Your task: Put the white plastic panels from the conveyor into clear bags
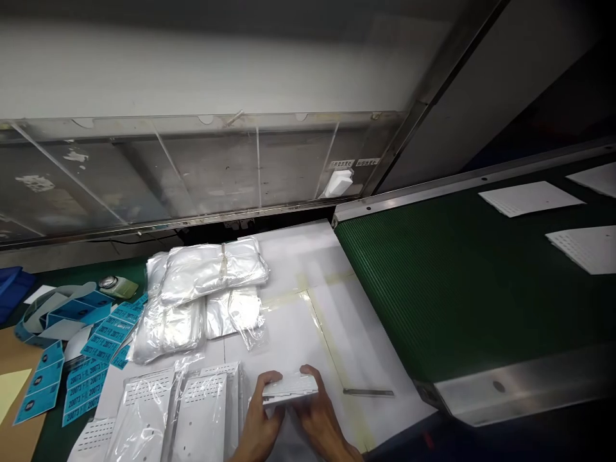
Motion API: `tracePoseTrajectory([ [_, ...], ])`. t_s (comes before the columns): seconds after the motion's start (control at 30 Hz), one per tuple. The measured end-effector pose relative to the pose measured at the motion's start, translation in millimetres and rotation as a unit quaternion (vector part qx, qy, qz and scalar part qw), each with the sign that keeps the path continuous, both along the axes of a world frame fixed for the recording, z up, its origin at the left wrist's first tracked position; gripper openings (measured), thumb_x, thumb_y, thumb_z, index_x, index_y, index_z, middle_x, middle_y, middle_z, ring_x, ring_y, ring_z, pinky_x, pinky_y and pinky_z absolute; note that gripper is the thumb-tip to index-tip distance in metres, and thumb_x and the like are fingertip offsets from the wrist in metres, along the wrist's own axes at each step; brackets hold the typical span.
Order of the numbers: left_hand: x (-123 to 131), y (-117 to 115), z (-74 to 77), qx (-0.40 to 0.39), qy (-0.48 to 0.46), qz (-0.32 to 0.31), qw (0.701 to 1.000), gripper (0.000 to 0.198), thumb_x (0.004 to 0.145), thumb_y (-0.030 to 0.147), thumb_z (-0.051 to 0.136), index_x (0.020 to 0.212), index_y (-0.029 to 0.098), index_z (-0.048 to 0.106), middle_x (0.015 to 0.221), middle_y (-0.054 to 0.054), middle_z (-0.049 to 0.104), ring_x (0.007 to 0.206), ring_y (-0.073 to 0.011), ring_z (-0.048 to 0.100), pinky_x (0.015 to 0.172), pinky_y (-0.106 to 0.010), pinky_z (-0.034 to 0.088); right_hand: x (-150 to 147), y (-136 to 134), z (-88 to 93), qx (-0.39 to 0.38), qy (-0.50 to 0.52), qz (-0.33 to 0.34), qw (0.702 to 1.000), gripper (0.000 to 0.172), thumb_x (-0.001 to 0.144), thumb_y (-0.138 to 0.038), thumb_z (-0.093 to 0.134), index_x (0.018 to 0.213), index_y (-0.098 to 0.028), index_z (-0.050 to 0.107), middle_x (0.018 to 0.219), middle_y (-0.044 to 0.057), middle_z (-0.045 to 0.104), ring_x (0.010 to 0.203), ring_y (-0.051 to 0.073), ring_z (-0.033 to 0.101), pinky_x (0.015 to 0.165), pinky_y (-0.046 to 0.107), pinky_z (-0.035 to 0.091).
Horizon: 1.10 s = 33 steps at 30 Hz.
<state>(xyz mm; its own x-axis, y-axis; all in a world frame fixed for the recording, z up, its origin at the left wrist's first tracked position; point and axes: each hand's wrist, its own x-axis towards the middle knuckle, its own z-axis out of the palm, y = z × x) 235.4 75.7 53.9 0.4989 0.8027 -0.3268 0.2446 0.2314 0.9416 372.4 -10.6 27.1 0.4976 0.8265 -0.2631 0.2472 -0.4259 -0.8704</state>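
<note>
Between my two hands is a stack of white cards (pixel 290 386), its layered edge turned upward. My left hand (pixel 264 410) grips the left end, thumb on top. The right end is held by my right hand (pixel 317 410) in the same way. The undersides of the fingers are partly hidden. Just left of my hands lie white cards with rows of dark slots (pixel 197 417) in clear plastic bags. Behind them are bundles of clear plastic bags (pixel 212 273), the top one tied round with a band.
A green conveyor belt (pixel 447 289) with a metal rail runs at the right, carrying several white card stacks (pixel 532 197). Blue printed labels (pixel 86 385) and a small bottle (pixel 118 286) lie at left. A thin metal strip (pixel 368 392) rests on the white, taped work surface (pixel 289 327).
</note>
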Motion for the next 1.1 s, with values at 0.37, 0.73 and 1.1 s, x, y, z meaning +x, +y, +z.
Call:
tracePoseTrajectory([
  [0.37, 13.5, 25.4, -12.2, -0.107, 0.081, 0.02, 0.991, 0.057, 0.084, 0.047, 0.048, 0.128, 0.011, 0.041, 0.113, -0.017, 0.059, 0.097, -0.0286, 0.059, 0.082, -0.043, 0.049, -17.6, 4.2, 18.0, 0.03, 0.357, -0.165, 0.919, 0.076, 0.066, -0.054, 0.066, 0.13, -0.025, 0.036, 0.123, 0.01, 0.058, 0.112, 0.031, 0.055, 0.092, 0.045, 0.045],
  [0.73, 7.2, 113.3, -17.9, 0.192, 0.162, -0.006, 0.968, 0.025, 0.083, 0.037, 0.049, 0.085, 0.019, 0.067, 0.09, -0.009, 0.064, 0.094, -0.0287, 0.056, 0.09, -0.048, 0.039, 22.9, -4.7, 24.5, -0.02, 0.269, -0.231, 0.935, 0.096, 0.068, -0.064, 0.06, 0.143, -0.028, 0.013, 0.141, 0.009, 0.041, 0.119, 0.031, 0.049, 0.09, 0.042, 0.048],
  [1.1, -25.7, 111.6, 42.7, 0.028, 0.074, 0.223, 0.972, 0.034, 0.071, 0.047, 0.067, 0.083, 0.015, 0.066, 0.081, -0.005, 0.068, 0.081, -0.0201, 0.061, 0.078, -0.03, 0.047, 34.2, 78.6, 135.5, -0.013, -0.032, 0.095, 0.995, 0.033, 0.087, -0.049, 0.042, 0.108, -0.035, 0.063, 0.111, 0.0, 0.061, 0.123, 0.028, 0.043, 0.095, 0.039, 0.041],
])
